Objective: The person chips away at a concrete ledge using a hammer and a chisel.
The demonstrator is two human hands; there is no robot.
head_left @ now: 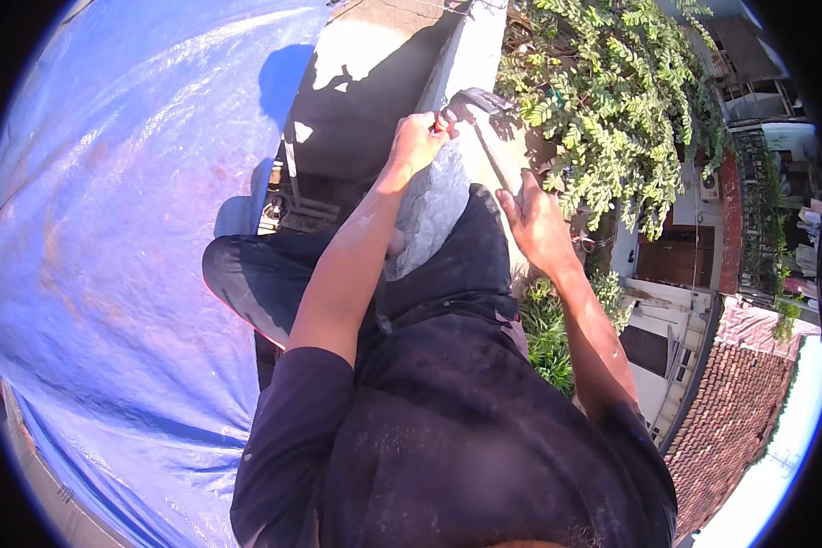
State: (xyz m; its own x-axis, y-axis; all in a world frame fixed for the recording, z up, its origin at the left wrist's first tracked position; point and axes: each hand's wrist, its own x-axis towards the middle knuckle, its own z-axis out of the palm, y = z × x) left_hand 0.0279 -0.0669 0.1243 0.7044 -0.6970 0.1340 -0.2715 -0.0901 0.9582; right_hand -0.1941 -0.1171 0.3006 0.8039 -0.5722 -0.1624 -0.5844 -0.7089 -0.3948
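left hand (416,144) is curled tight, fingers closed on a small red-orange piece (443,121). most of it is inside the fist, can't tell what it is

right hand (541,224) is wrapped round the lower end of the hammer (494,155), thumb lying along the handle. handle is pale and slants up and left from the fist

dark, curved hammer head (475,100) is just beside the left fist, close by the red-orange end. can't tell from this angle if they touch

both hands are out ahead of the body, over a narrow grey-white wall top (437,201), rough surface, sunlit, running away to the top of the view. hammer head is over its right side

person wears dark trousers (447,274), legs spread either side of the wall, plus a dark short-sleeved shirt (466,438) with pale specks on the front. pale smears on the left forearm too

further left: large blue tarp (128,247), creased, brownish stains, shadows on its right edge. shaded gap (361,119) between it and the wall

further right: leafy shrub (612,110) close by the wall, lower green plants (548,342) near the right forearm, then a brown door (676,258) and a tiled roof (735,393) at the rim
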